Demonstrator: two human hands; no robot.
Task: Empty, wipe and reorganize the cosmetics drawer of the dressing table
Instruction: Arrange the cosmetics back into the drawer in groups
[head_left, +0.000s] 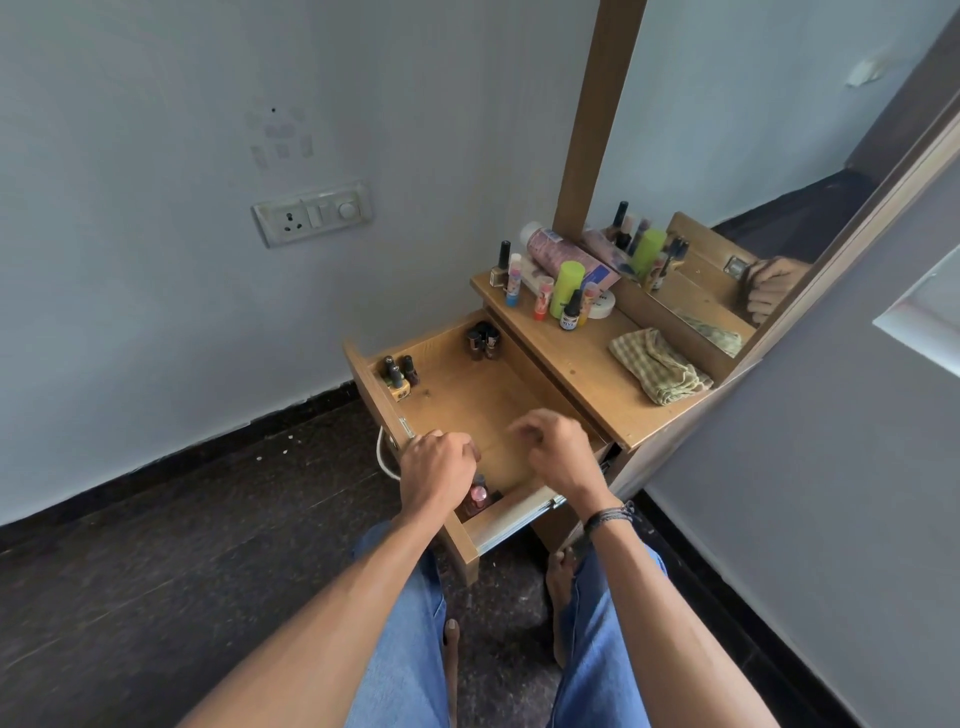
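Note:
The wooden cosmetics drawer (467, 400) stands pulled open below the dressing table top (582, 364). Its middle is bare. A few nail polish bottles (399, 375) stand in its far left corner, dark little bottles (484, 340) in the back corner, and a pink bottle (478, 496) in the near corner. My left hand (436, 462) is curled over the drawer's front panel beside the pink bottle. My right hand (558, 449) hovers over the drawer's right side, fingers loosely curled and slightly blurred, holding nothing. A checked cloth (660, 370) lies crumpled on the table top.
Several cosmetics stand at the table top's back left: a green cylinder (569, 288), small tubes, a white jar and a pink bottle lying down. A mirror (727, 260) rises behind them. A switch plate (311, 213) is on the wall. My knees and feet are below the drawer.

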